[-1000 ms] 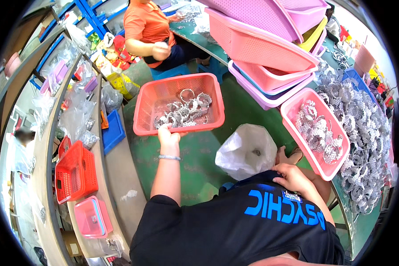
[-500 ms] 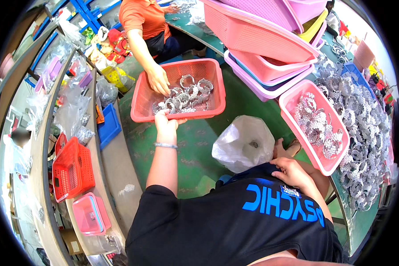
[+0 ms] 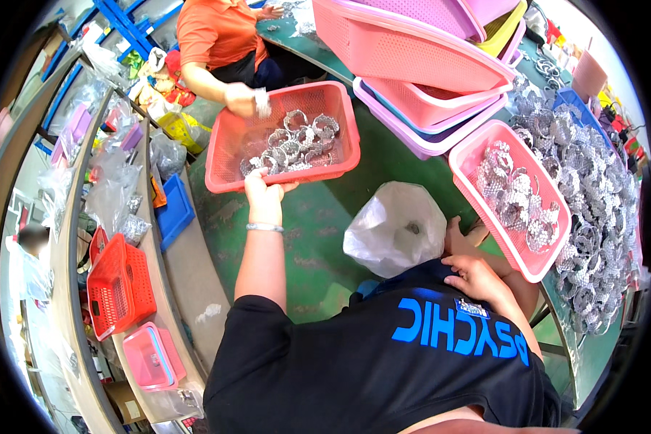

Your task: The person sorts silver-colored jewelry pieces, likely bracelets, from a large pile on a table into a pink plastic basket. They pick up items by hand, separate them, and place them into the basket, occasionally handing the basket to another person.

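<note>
My left hand (image 3: 266, 199) grips the near rim of a coral plastic basket (image 3: 331, 172), its thumb and fingers closed on the edge. Inside lie several silvery, mesh-like rings (image 3: 296, 145), bracelet-sized. Across from me, a person in an orange top has a hand (image 3: 241, 100) above the far left corner of that basket, holding a similar silvery band (image 3: 262, 103). My right hand (image 3: 476, 276) lies on my lap at the shirt's hem, fingers loosely apart with nothing in them. Just beyond it, a white plastic bag (image 3: 398, 231) stands open on the green floor, with something small and grey inside.
To the right, a pink basket (image 3: 477, 192) with more silvery rings rests by a large heap of them (image 3: 589, 224) on a green table (image 3: 582, 362). Stacked pink and purple baskets (image 3: 412, 58) tower ahead. Shelving at left carries red baskets (image 3: 119, 286) and a blue tray (image 3: 175, 210).
The person's hand has risen out of the coral basket with a silvery band. The basket and my left hand have shifted slightly up and left in view. My right hand stays on my lap.
</note>
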`<state>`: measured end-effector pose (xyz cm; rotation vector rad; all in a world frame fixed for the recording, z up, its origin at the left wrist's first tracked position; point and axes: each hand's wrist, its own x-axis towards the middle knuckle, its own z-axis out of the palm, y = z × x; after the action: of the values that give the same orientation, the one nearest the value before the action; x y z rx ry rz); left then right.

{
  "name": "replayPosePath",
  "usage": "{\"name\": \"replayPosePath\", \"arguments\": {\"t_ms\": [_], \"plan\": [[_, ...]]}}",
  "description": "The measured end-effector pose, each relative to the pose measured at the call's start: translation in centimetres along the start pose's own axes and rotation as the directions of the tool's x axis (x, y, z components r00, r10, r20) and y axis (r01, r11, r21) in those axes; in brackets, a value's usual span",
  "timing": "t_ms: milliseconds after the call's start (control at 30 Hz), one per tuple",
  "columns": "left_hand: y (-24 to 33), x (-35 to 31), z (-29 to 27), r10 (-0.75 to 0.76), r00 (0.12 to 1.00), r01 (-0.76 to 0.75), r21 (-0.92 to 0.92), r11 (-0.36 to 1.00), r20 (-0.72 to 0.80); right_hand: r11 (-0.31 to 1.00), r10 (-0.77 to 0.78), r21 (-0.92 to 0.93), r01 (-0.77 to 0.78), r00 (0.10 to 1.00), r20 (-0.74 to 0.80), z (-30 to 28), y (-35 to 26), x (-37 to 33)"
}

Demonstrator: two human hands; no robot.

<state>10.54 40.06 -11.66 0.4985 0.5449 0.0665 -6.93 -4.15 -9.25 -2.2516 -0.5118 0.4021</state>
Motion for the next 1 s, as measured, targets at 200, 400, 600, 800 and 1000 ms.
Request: {"name": "replayPosePath", "arguments": {"t_ms": [200, 400, 600, 800, 1000], "plan": [[0.0, -0.7, 0.2, 0.045, 0.996, -0.047, -0.024, 0.999, -0.071, 1.000, 0.007, 0.003, -0.007, 1.000, 0.003, 0.1, 0.0, 0.0], [-0.4, -0.8, -1.3, 0.069, 0.997, -0.074, 0.119, 0.990, 0.047, 1.000, 0.028, -0.006, -0.028, 1.000, 0.012, -0.3, -0.4, 0.1], [-1.4, -1.2, -0.7, 0.029, 0.999, -0.030, 0.074, 0.997, 0.013, 0.999, 0.037, -0.008, -0.037, 0.999, 0.005, -0.4, -0.4, -0.1], [-2.2, -1.9, -0.8, 0.018, 1.000, -0.018, 0.036, 0.999, 0.007, 0.999, 0.048, -0.021, -0.048, 0.999, 0.012, -0.4, -0.4, -0.2], [-2.6, -1.8, -1.9, -0.005, 1.000, 0.006, 0.061, 0.998, -0.019, 0.998, 0.056, -0.014, -0.056, 0.998, 0.012, -0.4, -0.6, -0.3]]}}
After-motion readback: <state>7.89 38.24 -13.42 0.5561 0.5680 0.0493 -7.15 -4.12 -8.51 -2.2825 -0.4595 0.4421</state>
